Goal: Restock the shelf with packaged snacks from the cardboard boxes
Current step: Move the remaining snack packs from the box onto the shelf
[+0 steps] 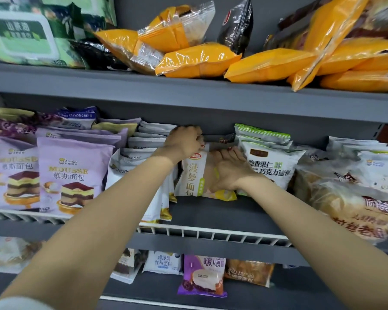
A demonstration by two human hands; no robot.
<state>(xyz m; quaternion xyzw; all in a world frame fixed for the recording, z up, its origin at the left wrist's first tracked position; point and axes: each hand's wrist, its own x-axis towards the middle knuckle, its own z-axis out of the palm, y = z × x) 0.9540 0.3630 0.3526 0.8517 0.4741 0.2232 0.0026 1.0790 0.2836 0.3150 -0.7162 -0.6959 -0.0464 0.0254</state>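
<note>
A grey metal shelf unit (188,86) filled the view, its middle tier fronted by a white wire rail (211,232) and crowded with packaged breads. Far left of the fingers, purple mousse-bread packs (73,175) stood upright in a row; between them and the hands, white packs (141,153) were stacked behind one another. The left hand (184,142) reached to the back of the tier, its fingers curled near the top edge of the white packs — whether they pinched anything could not be told. Just right of and below those fingers stood the pineapple-bread pack (194,175), white and yellow, upright on the middle tier behind bare shelf floor. The right hand (230,171) lay against its front, thumb and fingers curled round its upper right edge, gripping it. Touching the right-hand fingertips on their far side, green-and-white chocolate nut bread packs (271,164) stood upright; beyond them lay clear-windowed bread bags (349,198), tilted. Above the hands, orange snack bags (199,60) sprawled across the top tier, with green wet-wipe packs (27,34) at its left end. Below the forearms, a purple packet (203,276) leaned on the lower tier — other packs beside it.
</note>
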